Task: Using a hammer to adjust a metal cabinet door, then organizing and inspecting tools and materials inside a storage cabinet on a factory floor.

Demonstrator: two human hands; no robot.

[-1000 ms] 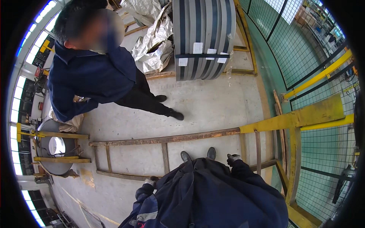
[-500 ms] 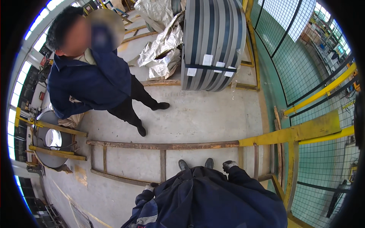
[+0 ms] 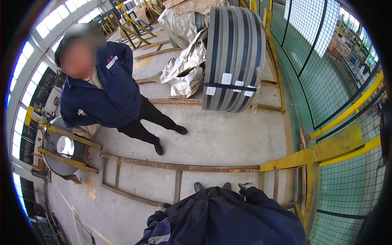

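My right hand [image 3: 246,188], in a grey glove, hangs in front of my dark blue jacket [image 3: 228,218] with its fingers curled in. Nothing sticks out of it. My left hand [image 3: 163,207], also gloved, is low beside the jacket, close to the near bar of a floor frame [image 3: 139,196]; its fingers are mostly hidden by the sleeve and too small to make out. My shoes [image 3: 199,187] stand within this frame, just behind its long brown rail [image 3: 175,167].
Another person [image 3: 102,90] in a blue jacket stands beyond the rail at left. Strapped grey steel coils [image 3: 234,49] rest at the back, beside crumpled silvery wrapping [image 3: 183,67]. A yellow post [image 3: 312,179] and mesh fence [image 3: 339,81] border the right. Another coil [image 3: 61,167] lies at left.
My view has tilted up a little, so the scene sits lower in the picture. The other person's head has turned toward me. My hands keep about the same pose.
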